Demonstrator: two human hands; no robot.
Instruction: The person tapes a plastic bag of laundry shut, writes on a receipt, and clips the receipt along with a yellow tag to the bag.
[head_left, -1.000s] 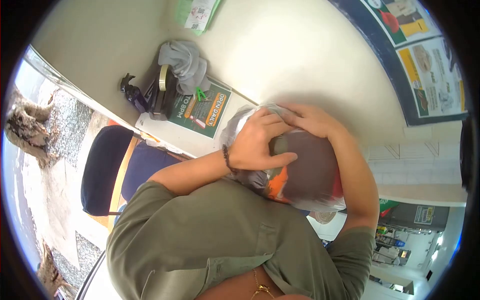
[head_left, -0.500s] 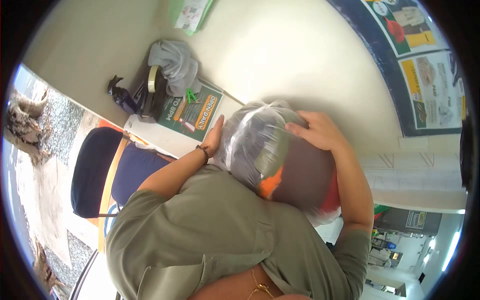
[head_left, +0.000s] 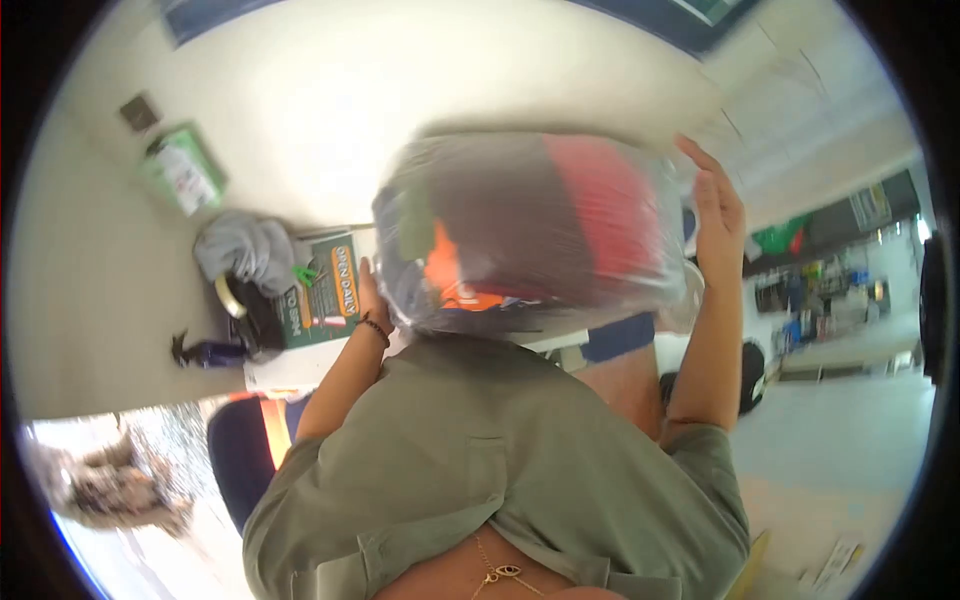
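Well, the clear plastic bag (head_left: 530, 235) is up at chest height, stuffed with clothes: dark, red, orange and a bit of green. The right hand (head_left: 718, 215) lies flat on the bag's right side, fingers (head_left: 700, 165) stretched open. The left hand (head_left: 368, 295) props the bag's left side, its fingers hidden, so I cannot tell their grip. Left of the bag, a desk (head_left: 275, 368) carries a green sign (head_left: 320, 300) and a grey cloth (head_left: 245, 250).

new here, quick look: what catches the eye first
A big clear bag stuffed with dark, red and orange fabric fills the middle, held between the left hand and the right hand. Below it is an olive shirt; at left, a green sign and a grey cloth sit by the wall.
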